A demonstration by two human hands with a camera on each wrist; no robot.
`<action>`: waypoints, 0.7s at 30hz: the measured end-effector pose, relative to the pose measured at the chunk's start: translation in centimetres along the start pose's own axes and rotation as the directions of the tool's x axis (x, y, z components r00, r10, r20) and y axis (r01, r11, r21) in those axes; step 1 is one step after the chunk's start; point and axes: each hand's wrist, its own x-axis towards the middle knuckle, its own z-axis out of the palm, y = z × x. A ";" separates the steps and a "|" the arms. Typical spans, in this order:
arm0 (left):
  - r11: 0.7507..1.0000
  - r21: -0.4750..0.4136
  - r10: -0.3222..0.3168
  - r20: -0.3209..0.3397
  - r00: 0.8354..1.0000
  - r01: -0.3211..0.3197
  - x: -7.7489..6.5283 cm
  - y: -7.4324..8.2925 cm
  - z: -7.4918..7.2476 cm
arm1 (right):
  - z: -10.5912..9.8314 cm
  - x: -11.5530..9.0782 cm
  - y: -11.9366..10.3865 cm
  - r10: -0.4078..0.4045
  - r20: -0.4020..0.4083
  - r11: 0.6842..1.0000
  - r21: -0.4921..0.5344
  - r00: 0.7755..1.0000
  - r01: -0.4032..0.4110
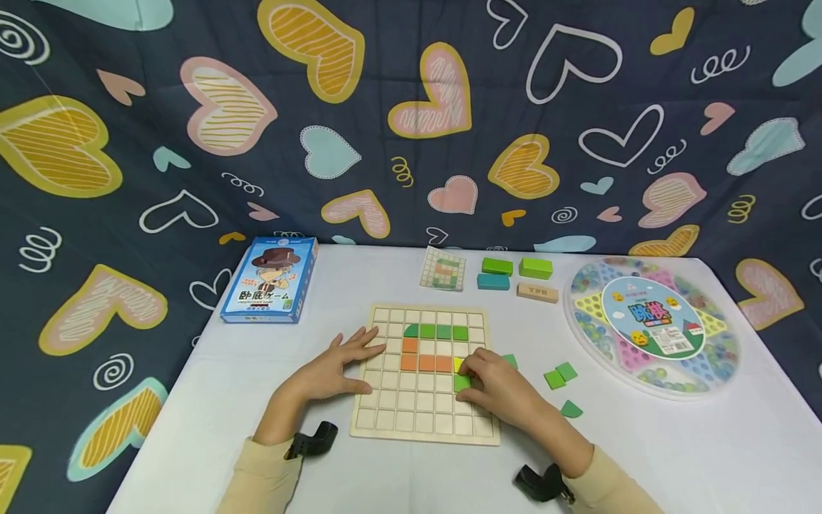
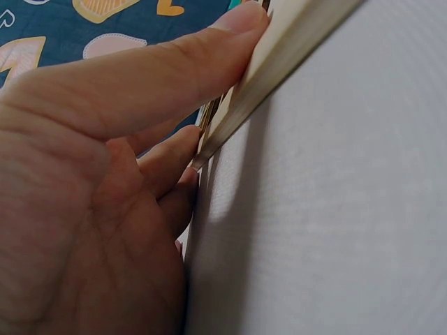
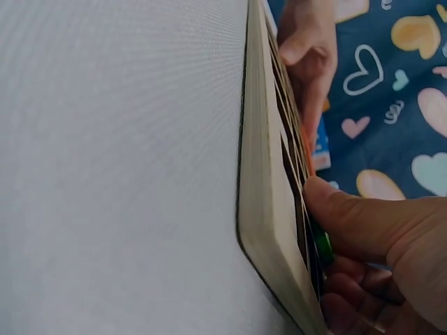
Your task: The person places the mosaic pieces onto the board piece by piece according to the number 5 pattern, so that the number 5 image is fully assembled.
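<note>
A square wooden grid board (image 1: 379, 421) lies on the white table. My left hand (image 1: 334, 365) rests at its left edge with fingers spread; in the left wrist view the thumb (image 2: 241, 21) touches the board's rim. My right hand (image 1: 504, 385) is over the right side of the board, thumb and forefinger on either side of a green square tile (image 1: 462, 383). Just above that tile, a yellow tile (image 1: 459, 365) is partly hidden by the fingers. Orange tiles (image 1: 427, 363) form an L on the board, below a row of green tiles (image 1: 444, 332).
Loose green tiles (image 1: 554, 379) and a rounded green piece (image 1: 571, 409) lie right of the board. Behind are a pattern card (image 1: 443, 269), small blocks (image 1: 493, 282) and a blue game box (image 1: 270, 282). A round marble game case (image 1: 655, 325) sits at right.
</note>
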 end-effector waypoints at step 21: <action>1.000 -0.012 -0.010 0.016 1.000 0.011 0.0 0.3 -0.2 | -4.1 -1.4 5.6 0.103 0.000 0.994 -0.049 0.995 -0.103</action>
